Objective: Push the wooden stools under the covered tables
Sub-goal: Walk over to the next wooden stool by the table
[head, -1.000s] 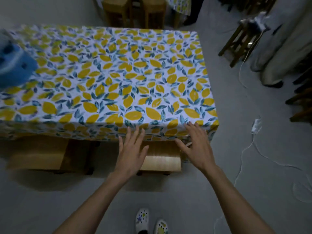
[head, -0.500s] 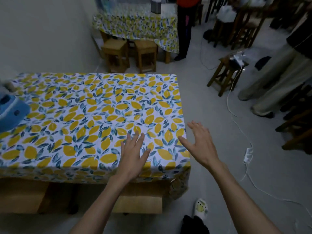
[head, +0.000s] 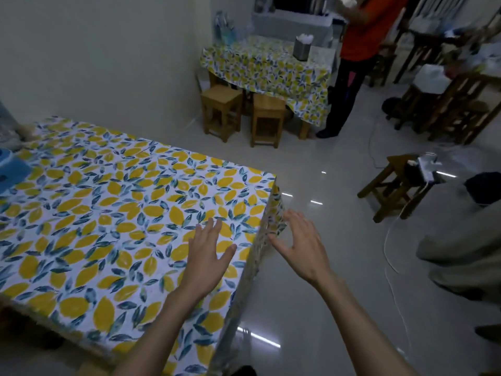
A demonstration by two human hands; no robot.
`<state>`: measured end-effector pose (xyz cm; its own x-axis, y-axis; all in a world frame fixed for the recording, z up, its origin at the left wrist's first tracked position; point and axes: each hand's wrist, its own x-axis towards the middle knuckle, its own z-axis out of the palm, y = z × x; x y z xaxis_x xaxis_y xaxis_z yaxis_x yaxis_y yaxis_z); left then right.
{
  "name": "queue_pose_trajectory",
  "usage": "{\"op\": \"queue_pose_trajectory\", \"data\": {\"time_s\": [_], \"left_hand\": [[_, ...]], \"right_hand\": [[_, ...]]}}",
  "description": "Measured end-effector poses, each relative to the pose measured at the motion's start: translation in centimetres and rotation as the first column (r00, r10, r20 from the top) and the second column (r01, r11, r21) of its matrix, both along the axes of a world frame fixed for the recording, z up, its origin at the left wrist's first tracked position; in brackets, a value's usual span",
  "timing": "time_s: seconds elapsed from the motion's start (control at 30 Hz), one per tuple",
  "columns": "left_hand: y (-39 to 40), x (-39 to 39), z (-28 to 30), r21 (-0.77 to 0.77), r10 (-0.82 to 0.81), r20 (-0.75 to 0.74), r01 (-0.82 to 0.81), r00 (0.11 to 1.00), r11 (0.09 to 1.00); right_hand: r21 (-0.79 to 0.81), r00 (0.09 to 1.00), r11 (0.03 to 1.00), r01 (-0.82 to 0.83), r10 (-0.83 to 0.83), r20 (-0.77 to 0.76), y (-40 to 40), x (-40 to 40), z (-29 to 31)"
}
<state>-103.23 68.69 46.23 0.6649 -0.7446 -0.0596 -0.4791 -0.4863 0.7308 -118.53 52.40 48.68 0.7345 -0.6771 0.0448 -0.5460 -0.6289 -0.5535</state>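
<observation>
A table under a lemon-print cloth (head: 113,213) fills the left and centre of the view. My left hand (head: 207,253) hovers open over its near right part, fingers spread. My right hand (head: 301,244) is open too, beside the cloth's right corner, above the floor. A second covered table (head: 260,66) stands at the back by the wall. Two light wooden stools stand in front of it, the left stool (head: 221,111) mostly out and the right stool (head: 267,116) partly under the cloth. The stools at the near table are hidden from this angle.
A dark wooden stool (head: 398,183) with a power strip on it stands right of centre, a white cable (head: 390,256) trailing across the glossy floor. A person in an orange top (head: 349,63) stands by the back table. Another person's trousers (head: 461,256) are at right. Dark chairs (head: 461,109) crowd the far right.
The view has lifted and swung right, from the near table's front edge and its tucked stools to the room beyond. Both hands have risen from the stool to above the tabletop corner.
</observation>
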Motion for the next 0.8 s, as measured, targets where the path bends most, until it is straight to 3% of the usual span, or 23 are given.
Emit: {"op": "queue_pose_trajectory", "data": {"time_s": [0.13,0.33,0.63,0.8], "left_hand": [[-7.4,1.6,-0.3,0.003,0.017,0.056,-0.017,0.998,1.000],[-20.9,7.1,-0.6,-0.071,0.131,0.009,-0.130,0.991,0.989],[-36.8,16.2,1.3,-0.022,0.209,0.052,-0.208,0.977,0.978],[-44.5,22.1,-0.2,-0.044,0.349,0.042,-0.347,0.936,0.937]], "right_hand": [[-0.030,0.998,0.998,-0.058,0.058,0.001,-8.6,2.7,-0.4],[-0.076,0.992,0.990,-0.116,0.112,-0.051,-22.6,8.8,0.1],[-0.135,0.961,0.953,-0.273,0.263,-0.087,-40.0,21.5,1.9],[-0.140,0.915,0.907,-0.398,0.382,-0.126,-49.6,29.9,0.5]]}}
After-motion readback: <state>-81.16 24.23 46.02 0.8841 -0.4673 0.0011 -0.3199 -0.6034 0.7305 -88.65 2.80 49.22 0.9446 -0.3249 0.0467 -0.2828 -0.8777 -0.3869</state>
